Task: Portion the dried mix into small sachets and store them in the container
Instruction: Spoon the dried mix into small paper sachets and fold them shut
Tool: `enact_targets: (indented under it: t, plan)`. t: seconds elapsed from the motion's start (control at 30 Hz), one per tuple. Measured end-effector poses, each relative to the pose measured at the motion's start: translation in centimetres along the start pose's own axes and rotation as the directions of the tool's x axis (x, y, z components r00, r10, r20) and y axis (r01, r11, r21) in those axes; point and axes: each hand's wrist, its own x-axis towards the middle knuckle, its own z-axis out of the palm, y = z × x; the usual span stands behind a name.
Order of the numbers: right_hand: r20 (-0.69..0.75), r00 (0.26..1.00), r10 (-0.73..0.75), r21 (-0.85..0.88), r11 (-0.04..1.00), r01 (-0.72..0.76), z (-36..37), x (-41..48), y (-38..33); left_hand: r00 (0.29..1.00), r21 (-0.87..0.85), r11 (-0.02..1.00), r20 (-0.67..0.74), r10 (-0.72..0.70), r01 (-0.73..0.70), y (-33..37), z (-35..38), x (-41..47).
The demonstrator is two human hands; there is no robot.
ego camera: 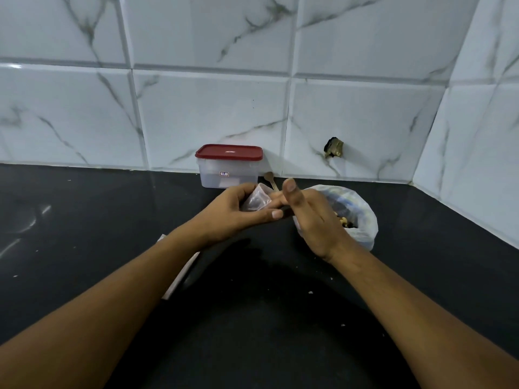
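Note:
My left hand holds a small clear sachet above the black counter, fingers curled round it. My right hand meets the sachet's right edge, its fingertips at the plastic and thumb raised. Just behind my right hand lies an open white plastic bag with dark dried mix showing inside. A clear container with a red lid stands shut against the tiled wall. A small wooden spoon lies between the container and the bag, partly hidden by my hands.
A stack of flat clear sachets lies under my left forearm, mostly hidden. The black counter runs left and forward, with a few crumbs. Tiled walls close the back and right; a dark hole in the tile sits above the bag.

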Motion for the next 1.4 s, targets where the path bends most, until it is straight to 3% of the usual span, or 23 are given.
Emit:
enact_targets:
  t: [0.2,0.33,0.57,0.67,0.8,1.0,1.23,1.3,1.4]
  plan:
    - [-0.305,0.951,0.048,-0.002,0.999,-0.051,-1.3,0.4,1.1,0.999,-0.031,0.999,-0.018,-0.027,0.026,-0.4,1.1,3.3]
    - [-0.384,0.923,-0.013,-0.254,0.963,-0.092,-2.4,0.8,2.1,0.971,0.205,0.962,-0.191,-0.142,0.181,-2.7,2.1,4.0]
    - [-0.250,0.963,0.097,-0.573,0.788,-0.228,-3.3,3.1,2.8,0.934,0.301,0.923,-0.332,-0.135,0.241,-3.8,2.1,4.5]
    - [-0.148,0.962,0.231,-0.696,0.667,-0.267,-3.4,6.1,2.8,0.923,0.346,0.902,-0.363,-0.127,0.260,-4.2,1.8,4.5]
    - [-0.044,0.911,0.410,-0.781,0.555,-0.287,-2.6,10.2,4.8,0.911,0.361,0.892,-0.395,-0.117,0.271,-4.6,1.6,4.6]
    - [0.120,0.796,0.593,-0.875,0.442,-0.198,-0.5,14.9,8.2,0.903,0.380,0.881,-0.416,-0.109,0.282,-4.8,1.6,4.6]
    - [0.160,0.661,0.733,-0.905,0.376,-0.199,1.1,17.4,12.0,0.918,0.440,0.850,-0.379,-0.116,0.289,-5.0,1.7,4.7]
    - [0.146,0.668,0.730,-0.908,0.366,-0.203,1.5,17.4,12.2,0.921,0.455,0.844,-0.374,-0.107,0.283,-4.9,1.7,4.7]
    - [0.125,0.753,0.646,-0.922,0.356,-0.152,1.6,16.8,10.9,0.926,0.475,0.835,-0.364,-0.102,0.279,-4.7,1.8,4.7]
